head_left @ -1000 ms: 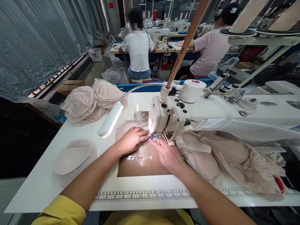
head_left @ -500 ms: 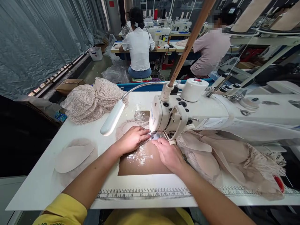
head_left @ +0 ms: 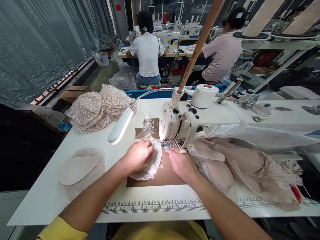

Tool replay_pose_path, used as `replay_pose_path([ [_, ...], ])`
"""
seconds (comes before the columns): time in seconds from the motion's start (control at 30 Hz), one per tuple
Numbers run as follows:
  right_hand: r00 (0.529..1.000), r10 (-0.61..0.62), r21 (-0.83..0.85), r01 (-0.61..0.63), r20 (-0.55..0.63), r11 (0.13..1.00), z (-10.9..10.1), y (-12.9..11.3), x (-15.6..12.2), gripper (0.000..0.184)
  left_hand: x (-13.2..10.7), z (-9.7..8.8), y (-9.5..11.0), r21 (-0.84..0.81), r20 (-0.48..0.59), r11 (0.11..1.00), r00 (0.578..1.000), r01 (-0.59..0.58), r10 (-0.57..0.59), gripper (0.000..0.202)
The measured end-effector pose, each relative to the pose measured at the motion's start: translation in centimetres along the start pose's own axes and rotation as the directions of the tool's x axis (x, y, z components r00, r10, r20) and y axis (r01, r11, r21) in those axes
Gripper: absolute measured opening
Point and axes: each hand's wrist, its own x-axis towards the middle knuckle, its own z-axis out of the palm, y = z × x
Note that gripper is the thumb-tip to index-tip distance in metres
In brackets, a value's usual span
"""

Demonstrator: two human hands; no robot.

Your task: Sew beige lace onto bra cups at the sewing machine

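My left hand [head_left: 140, 154] is closed on a beige lace fabric piece [head_left: 155, 156], a curved cup shape lying left of the needle area. The sewing machine [head_left: 172, 121] stands over the work, its presser foot [head_left: 166, 145] just right of the lace edge. My right hand [head_left: 181, 163] rests at the right of the foot, its fingertips near the metal; whether they pinch anything is hidden. Under both hands lies a brown taped plate [head_left: 172, 176] on the white table.
A stack of lace cups [head_left: 100, 108] sits at the back left. One sheer cup piece [head_left: 81, 168] lies at the left. Beige lace garments [head_left: 240, 163] are heaped at the right. A lamp [head_left: 121, 126] arches over the table. Two people [head_left: 147, 55] sit at machines ahead.
The lace piece has swung toward me, from behind my left hand to beside and below it. My left hand has drawn back from the foot and closed. The right hand has barely moved.
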Motion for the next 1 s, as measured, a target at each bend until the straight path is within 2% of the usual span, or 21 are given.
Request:
replay_pose_path([
  [0.13, 1.000, 0.006, -0.054, -0.005, 0.015, 0.999, 0.1, 0.2, -0.1, 0.034, -0.1, -0.1, 1.2, -0.032, 0.018, 0.999, 1.000, 0.004, -0.004, 0.022],
  [0.37, 1.000, -0.001, -0.118, 0.004, 0.027, 0.993, 0.1, 0.3, -0.4, 0.036, -0.2, 0.5, 1.4, -0.185, -0.039, 0.976, 0.993, -0.116, 0.110, 0.029],
  [0.57, 0.995, -0.067, -0.114, 0.075, 0.074, 0.991, -0.1, -0.6, -0.3, 0.039, -0.3, 1.1, 1.1, -0.144, -0.049, 0.978, 0.988, -0.151, 0.145, 0.035],
  [0.73, 0.996, -0.036, -0.175, 0.049, 0.077, 0.983, 0.2, -0.7, 0.0, 0.042, -0.1, 1.5, 0.7, -0.113, -0.077, 0.979, 0.984, -0.170, 0.162, 0.039],
  [1.0, 0.996, -0.015, -0.184, 0.032, 0.093, 0.982, 0.8, -0.6, 0.0, 0.042, 0.2, 1.5, 0.3, -0.095, -0.071, 0.977, 0.981, -0.189, 0.183, 0.035],
])
